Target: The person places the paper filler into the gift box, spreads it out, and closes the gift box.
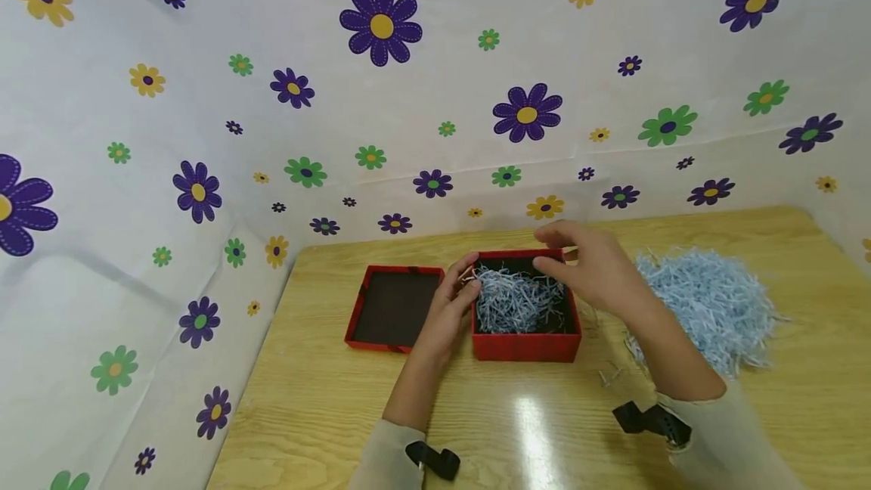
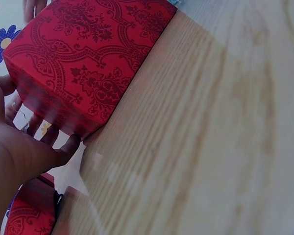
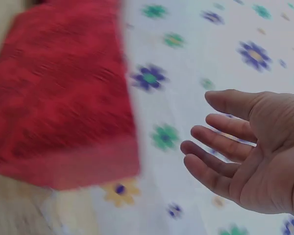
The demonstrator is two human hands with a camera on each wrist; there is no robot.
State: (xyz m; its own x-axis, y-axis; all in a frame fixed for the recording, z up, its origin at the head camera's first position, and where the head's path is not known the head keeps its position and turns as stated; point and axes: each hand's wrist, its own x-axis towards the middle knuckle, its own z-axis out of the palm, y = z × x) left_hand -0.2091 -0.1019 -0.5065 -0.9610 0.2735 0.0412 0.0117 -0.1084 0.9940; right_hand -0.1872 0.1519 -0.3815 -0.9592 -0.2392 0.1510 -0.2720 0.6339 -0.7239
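A red patterned box (image 1: 525, 347) with a dark inside stands on the table, partly filled with pale blue shredded paper (image 1: 510, 301). My left hand (image 1: 449, 305) rests against the box's left side, its thumb near the rim. In the left wrist view, spread fingers (image 2: 63, 149) touch the box's side wall. A few paper strands show by those fingers. My right hand (image 1: 599, 267) hovers over the box's right rim, fingers apart. Seen in the right wrist view, that hand's palm (image 3: 264, 161) holds nothing, and its fingers are loosely bent beside the blurred red box.
The red box lid (image 1: 398, 308) lies to the left, dark inside facing up. A large heap of blue shredded paper (image 1: 708, 305) is at the right, with stray strands (image 1: 609, 375) near it. A flower-print sheet (image 1: 442, 82) hangs behind the wooden table (image 1: 299, 414).
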